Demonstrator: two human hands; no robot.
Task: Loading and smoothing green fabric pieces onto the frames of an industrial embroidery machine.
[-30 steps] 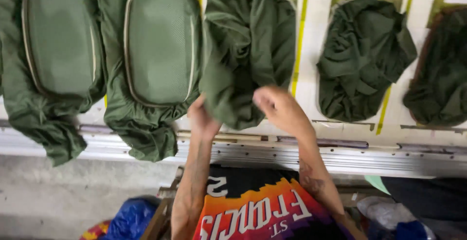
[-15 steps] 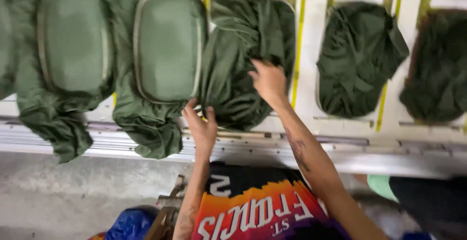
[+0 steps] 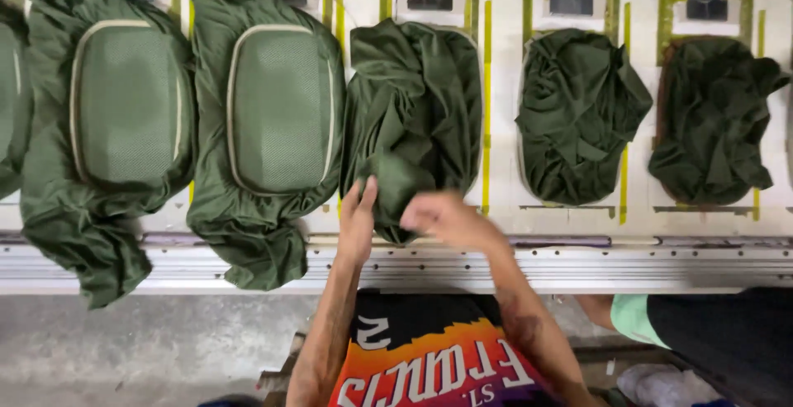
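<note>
You get one head view, looking steeply down and forward over your forearms at the white work table (image 3: 578, 225). It sits close: table fills the far half, floor (image 3: 149, 349) near left.

A long white worktop (image 3: 578, 221) with yellow-green stripes fills the top, a silver metal rail (image 3: 661, 267) along its front. Grey floor (image 3: 149, 349) at 7 o'clock.
</note>
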